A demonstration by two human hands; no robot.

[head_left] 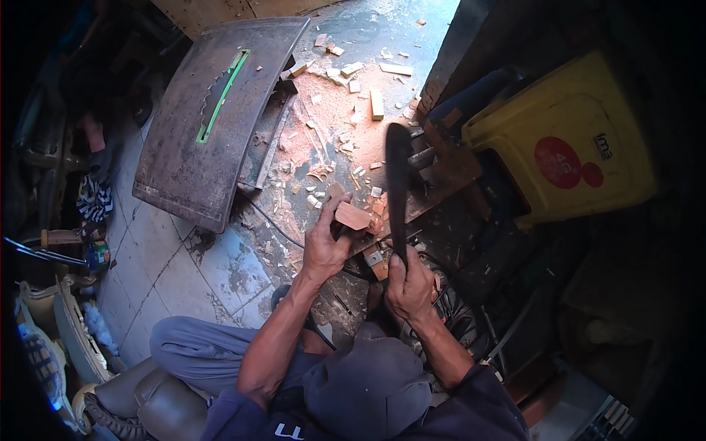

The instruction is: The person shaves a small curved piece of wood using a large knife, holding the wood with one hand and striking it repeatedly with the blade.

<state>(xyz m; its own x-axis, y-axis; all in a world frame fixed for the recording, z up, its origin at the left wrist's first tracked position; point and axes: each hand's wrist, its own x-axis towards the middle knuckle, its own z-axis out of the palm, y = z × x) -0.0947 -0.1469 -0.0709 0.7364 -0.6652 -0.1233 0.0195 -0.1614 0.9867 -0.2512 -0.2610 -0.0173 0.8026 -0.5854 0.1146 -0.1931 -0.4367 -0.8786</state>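
The left hand is clamping its grip on a wooden block above the floor; the right hand is gripping a dark blade just beside it. A stray swing could be catching the left fingers — they're lying against the block (poorly braced, perhaps; what's supporting it underneath is hard to tell).

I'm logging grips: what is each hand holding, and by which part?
The left hand holds a wood block by its left side; the right hand grips a dark blade at its near end.
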